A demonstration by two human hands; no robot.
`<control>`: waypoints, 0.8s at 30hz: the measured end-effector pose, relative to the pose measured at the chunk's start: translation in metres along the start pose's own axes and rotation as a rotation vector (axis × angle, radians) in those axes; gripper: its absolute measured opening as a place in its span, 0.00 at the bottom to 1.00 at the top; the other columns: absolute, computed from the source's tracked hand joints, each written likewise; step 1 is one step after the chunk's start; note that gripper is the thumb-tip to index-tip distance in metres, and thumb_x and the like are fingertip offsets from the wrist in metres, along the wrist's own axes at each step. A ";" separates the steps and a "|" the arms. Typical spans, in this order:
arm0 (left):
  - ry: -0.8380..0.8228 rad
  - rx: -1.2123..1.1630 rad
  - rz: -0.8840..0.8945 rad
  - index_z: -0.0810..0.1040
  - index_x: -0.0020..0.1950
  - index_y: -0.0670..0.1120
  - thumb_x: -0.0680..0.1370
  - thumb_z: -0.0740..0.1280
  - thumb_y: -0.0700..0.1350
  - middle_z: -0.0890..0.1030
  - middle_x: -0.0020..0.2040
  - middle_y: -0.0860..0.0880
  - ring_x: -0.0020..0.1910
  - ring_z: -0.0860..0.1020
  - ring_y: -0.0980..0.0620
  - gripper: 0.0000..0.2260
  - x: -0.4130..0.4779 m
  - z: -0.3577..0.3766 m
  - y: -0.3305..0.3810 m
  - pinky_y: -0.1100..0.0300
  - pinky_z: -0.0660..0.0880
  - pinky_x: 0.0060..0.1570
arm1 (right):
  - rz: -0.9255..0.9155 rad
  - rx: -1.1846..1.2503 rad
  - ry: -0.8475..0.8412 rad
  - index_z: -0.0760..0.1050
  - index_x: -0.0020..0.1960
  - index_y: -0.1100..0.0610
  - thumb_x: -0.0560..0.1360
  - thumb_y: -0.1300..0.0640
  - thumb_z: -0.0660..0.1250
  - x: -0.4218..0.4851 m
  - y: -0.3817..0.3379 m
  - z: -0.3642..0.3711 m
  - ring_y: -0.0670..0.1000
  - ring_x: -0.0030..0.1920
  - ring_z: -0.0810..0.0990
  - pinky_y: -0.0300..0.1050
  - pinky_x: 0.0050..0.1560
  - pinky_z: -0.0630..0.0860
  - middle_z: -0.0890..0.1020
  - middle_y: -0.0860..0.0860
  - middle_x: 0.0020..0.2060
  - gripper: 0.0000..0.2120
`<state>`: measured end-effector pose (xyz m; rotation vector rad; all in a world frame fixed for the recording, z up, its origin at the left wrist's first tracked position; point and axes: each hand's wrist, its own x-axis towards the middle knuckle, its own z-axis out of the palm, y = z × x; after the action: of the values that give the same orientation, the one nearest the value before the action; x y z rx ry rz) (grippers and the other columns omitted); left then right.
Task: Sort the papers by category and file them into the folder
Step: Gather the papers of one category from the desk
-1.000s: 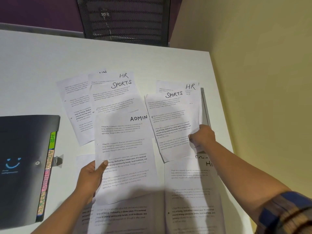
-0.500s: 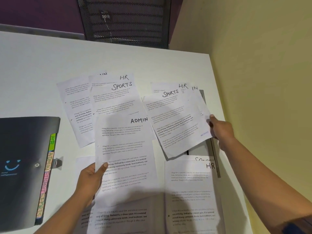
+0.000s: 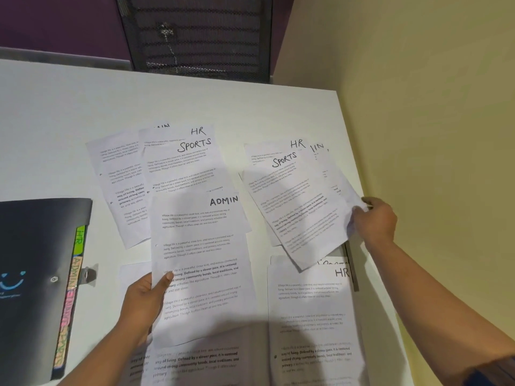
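Two sheets (image 3: 295,146) hide mostly under the right hand's (image 3: 374,222) SPORTS sheet (image 3: 303,213).

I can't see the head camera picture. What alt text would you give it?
A person's left hand holds a sheet marked ADMIN while the right hand pinches the edge of a SPORTS-topped stack. More labelled papers lie on the white table, beside a dark tabbed folder.

My papers (image 3: 200,246) are white with black print and black handwritten headings. The table (image 3: 55,121) is white. The folder (image 3: 33,246) is black with a blue smiley; its 4 tabs (image 3: 79,238) run green, orange, pink, orange. The wall (image 3: 418,79) is yellow, the chair (image 3: 195,37) black mesh.
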<state>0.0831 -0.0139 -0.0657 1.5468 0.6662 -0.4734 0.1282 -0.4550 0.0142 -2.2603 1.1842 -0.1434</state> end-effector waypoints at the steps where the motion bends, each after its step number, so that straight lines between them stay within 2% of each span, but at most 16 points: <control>1: 0.004 -0.001 -0.002 0.83 0.53 0.48 0.79 0.69 0.43 0.86 0.42 0.53 0.41 0.84 0.55 0.05 0.000 0.000 0.000 0.63 0.76 0.39 | 0.012 -0.013 0.004 0.81 0.55 0.60 0.74 0.62 0.68 0.000 0.002 -0.005 0.57 0.40 0.80 0.41 0.41 0.71 0.82 0.54 0.39 0.10; 3: 0.008 0.006 0.002 0.83 0.52 0.49 0.79 0.69 0.44 0.86 0.44 0.52 0.42 0.83 0.54 0.05 0.000 0.000 0.000 0.62 0.75 0.41 | 0.024 -0.033 -0.041 0.81 0.42 0.58 0.72 0.60 0.71 -0.001 0.007 -0.012 0.57 0.35 0.81 0.40 0.35 0.70 0.81 0.50 0.31 0.01; 6: 0.011 0.022 0.005 0.83 0.53 0.49 0.78 0.70 0.45 0.86 0.43 0.53 0.43 0.83 0.52 0.05 -0.001 -0.001 -0.001 0.61 0.75 0.43 | 0.017 -0.059 -0.150 0.79 0.36 0.55 0.72 0.56 0.72 0.000 0.012 -0.018 0.54 0.31 0.78 0.40 0.32 0.69 0.82 0.50 0.30 0.07; 9: 0.008 0.038 -0.012 0.82 0.51 0.48 0.78 0.70 0.45 0.85 0.41 0.48 0.34 0.80 0.52 0.04 0.000 -0.001 -0.001 0.60 0.76 0.42 | -0.030 -0.081 -0.150 0.79 0.32 0.57 0.75 0.56 0.67 0.004 0.009 -0.030 0.58 0.33 0.80 0.44 0.34 0.71 0.82 0.55 0.30 0.13; 13: 0.013 0.051 -0.011 0.83 0.50 0.48 0.78 0.70 0.46 0.86 0.42 0.49 0.43 0.84 0.46 0.04 0.004 -0.004 -0.004 0.57 0.77 0.45 | -0.155 -0.162 -0.067 0.77 0.32 0.58 0.75 0.59 0.61 0.002 -0.005 -0.054 0.59 0.31 0.77 0.42 0.30 0.69 0.81 0.53 0.26 0.15; 17: -0.010 0.048 -0.039 0.83 0.52 0.45 0.77 0.71 0.47 0.87 0.45 0.44 0.44 0.85 0.42 0.07 0.006 -0.005 -0.006 0.49 0.80 0.49 | -0.187 -0.141 -0.061 0.74 0.29 0.58 0.72 0.61 0.57 0.009 -0.018 -0.081 0.57 0.30 0.76 0.42 0.31 0.69 0.79 0.51 0.23 0.15; 20: -0.018 0.015 -0.057 0.82 0.53 0.42 0.78 0.70 0.45 0.86 0.45 0.41 0.45 0.85 0.40 0.08 0.005 -0.005 -0.004 0.48 0.81 0.47 | -0.294 -0.252 -0.011 0.79 0.36 0.61 0.73 0.63 0.58 0.012 -0.021 -0.095 0.62 0.33 0.75 0.46 0.32 0.71 0.81 0.62 0.32 0.12; 22: -0.024 0.001 -0.066 0.82 0.53 0.40 0.79 0.69 0.44 0.85 0.46 0.40 0.45 0.84 0.39 0.08 0.004 -0.004 -0.002 0.49 0.81 0.46 | -0.331 -0.319 0.030 0.81 0.42 0.63 0.73 0.64 0.58 0.011 -0.023 -0.104 0.66 0.39 0.79 0.50 0.37 0.77 0.82 0.63 0.37 0.12; 24: -0.030 -0.006 -0.070 0.81 0.54 0.40 0.79 0.68 0.43 0.85 0.48 0.39 0.46 0.84 0.38 0.08 0.001 -0.002 0.001 0.46 0.80 0.49 | -0.336 -0.316 0.065 0.82 0.42 0.63 0.72 0.65 0.58 0.007 -0.024 -0.115 0.66 0.38 0.79 0.50 0.36 0.77 0.82 0.63 0.35 0.13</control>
<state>0.0846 -0.0113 -0.0657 1.5111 0.6998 -0.5458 0.1101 -0.5007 0.1212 -2.7423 0.8984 -0.1686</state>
